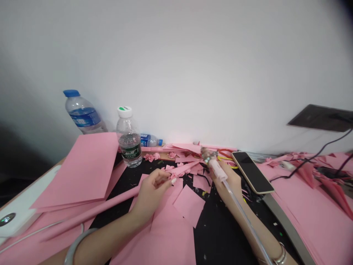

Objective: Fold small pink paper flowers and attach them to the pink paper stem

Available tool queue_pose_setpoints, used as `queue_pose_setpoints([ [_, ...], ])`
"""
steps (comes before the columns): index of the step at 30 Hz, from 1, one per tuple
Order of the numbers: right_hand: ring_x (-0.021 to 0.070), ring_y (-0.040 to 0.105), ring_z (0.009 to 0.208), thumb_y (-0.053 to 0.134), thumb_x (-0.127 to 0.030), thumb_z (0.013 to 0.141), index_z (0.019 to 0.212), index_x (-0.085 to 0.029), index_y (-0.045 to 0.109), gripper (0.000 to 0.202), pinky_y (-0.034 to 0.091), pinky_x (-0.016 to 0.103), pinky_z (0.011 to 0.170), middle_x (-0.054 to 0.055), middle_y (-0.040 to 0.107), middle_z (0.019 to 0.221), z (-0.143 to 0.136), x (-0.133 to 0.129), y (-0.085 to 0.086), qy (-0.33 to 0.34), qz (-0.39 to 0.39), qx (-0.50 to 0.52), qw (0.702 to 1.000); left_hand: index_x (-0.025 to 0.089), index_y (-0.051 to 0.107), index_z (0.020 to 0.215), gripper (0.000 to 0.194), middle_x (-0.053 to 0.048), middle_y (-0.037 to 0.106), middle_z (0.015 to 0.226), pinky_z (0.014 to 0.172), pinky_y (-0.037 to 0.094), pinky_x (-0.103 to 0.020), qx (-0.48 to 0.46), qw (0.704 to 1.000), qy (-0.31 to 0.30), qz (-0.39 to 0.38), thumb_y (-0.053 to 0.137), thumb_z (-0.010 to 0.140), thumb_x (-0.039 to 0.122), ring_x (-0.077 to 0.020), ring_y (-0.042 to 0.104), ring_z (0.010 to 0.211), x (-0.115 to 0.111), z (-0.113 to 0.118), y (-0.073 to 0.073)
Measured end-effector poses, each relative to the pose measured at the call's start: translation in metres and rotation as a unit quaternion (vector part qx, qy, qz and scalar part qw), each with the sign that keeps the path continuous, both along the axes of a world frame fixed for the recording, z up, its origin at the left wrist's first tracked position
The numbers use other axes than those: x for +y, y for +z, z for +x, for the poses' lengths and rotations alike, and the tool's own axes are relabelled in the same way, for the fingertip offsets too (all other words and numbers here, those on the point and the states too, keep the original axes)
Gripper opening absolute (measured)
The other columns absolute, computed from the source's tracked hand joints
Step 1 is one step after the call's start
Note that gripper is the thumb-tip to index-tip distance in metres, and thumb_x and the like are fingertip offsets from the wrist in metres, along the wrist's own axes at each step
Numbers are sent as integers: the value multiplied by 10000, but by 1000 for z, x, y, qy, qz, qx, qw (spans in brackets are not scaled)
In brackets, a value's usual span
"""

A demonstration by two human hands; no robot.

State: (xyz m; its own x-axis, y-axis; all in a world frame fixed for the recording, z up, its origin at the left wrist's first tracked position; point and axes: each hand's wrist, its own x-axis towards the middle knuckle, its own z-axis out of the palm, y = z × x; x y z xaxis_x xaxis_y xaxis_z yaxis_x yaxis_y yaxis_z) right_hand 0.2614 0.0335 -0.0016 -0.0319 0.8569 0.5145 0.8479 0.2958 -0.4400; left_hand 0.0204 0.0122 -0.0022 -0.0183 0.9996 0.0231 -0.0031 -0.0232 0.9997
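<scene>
My left hand [152,193] is closed on a long rolled pink paper stick [113,202], pinching it near its far end, where small pink paper flowers [172,173] sit along it. The stick slants from the lower left to the middle of the table. In my right hand [230,180] is a pale pink hot glue gun [217,170], with a long clear glue stick [242,213] running back over the forearm. Its front end is blurred, close to the tip of the paper stick. Pink paper squares [189,206] lie between my hands.
A water bottle [130,147] stands left of centre, with a blue-capped bottle [85,116] behind it. Stacked pink sheets [82,169] lie left, and more pink paper [300,213] lies right. A phone [253,172] rests beside my right hand. A dark cable [309,160] crosses at right.
</scene>
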Motion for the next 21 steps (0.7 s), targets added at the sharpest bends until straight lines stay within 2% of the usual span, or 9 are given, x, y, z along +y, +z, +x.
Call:
queue_pose_setpoints([
  [2, 308, 629, 935, 502, -329, 868, 1156, -166, 553, 335, 471, 370, 756, 145, 667, 1051, 4, 4, -1, -87, 9, -12, 996, 182, 568, 747, 103, -3, 654, 766, 711, 482, -267, -2, 1000, 7, 2, 651, 756, 243, -170, 631, 794, 0, 0, 0],
  [4, 327, 615, 983, 489, -317, 868, 1187, -167, 525, 355, 472, 383, 754, 154, 641, 1134, 7, 7, 1, -124, 0, -35, 992, 185, 571, 755, 96, -3, 656, 773, 712, 483, -268, -5, 1000, 9, 4, 649, 757, 241, -172, 634, 804, 0, 0, -1],
  [11, 308, 627, 912, 481, -253, 859, 1146, -125, 510, 316, 458, 368, 706, 176, 622, 1093, 11, 12, 5, -176, -92, -120, 973, 189, 565, 759, 120, -18, 671, 800, 704, 495, -285, 0, 1000, 10, 3, 656, 751, 267, -186, 644, 811, -1, 0, -1],
  [16, 354, 569, 1020, 503, -236, 809, 1171, -116, 502, 382, 460, 444, 757, 187, 586, 1115, 11, 15, -3, -209, -138, -180, 951, 193, 574, 766, 84, -8, 673, 813, 733, 504, -287, 7, 1000, -7, 17, 642, 760, 242, -179, 647, 826, -3, 0, -4],
  [19, 401, 506, 1096, 532, -265, 789, 1170, -124, 526, 406, 441, 527, 826, 201, 556, 1171, 10, 14, 0, -200, -83, -158, 963, 196, 594, 786, 83, -6, 672, 836, 758, 507, -286, 14, 999, -31, 25, 657, 768, 248, -172, 646, 840, -4, 0, -8],
  [21, 379, 490, 1120, 526, -264, 804, 1178, -135, 521, 395, 434, 519, 872, 197, 532, 1211, 9, 10, 6, -142, 7, -113, 983, 197, 609, 795, 83, -13, 677, 859, 764, 510, -288, 23, 998, -43, 29, 666, 770, 251, -171, 648, 837, -4, 0, -10],
])
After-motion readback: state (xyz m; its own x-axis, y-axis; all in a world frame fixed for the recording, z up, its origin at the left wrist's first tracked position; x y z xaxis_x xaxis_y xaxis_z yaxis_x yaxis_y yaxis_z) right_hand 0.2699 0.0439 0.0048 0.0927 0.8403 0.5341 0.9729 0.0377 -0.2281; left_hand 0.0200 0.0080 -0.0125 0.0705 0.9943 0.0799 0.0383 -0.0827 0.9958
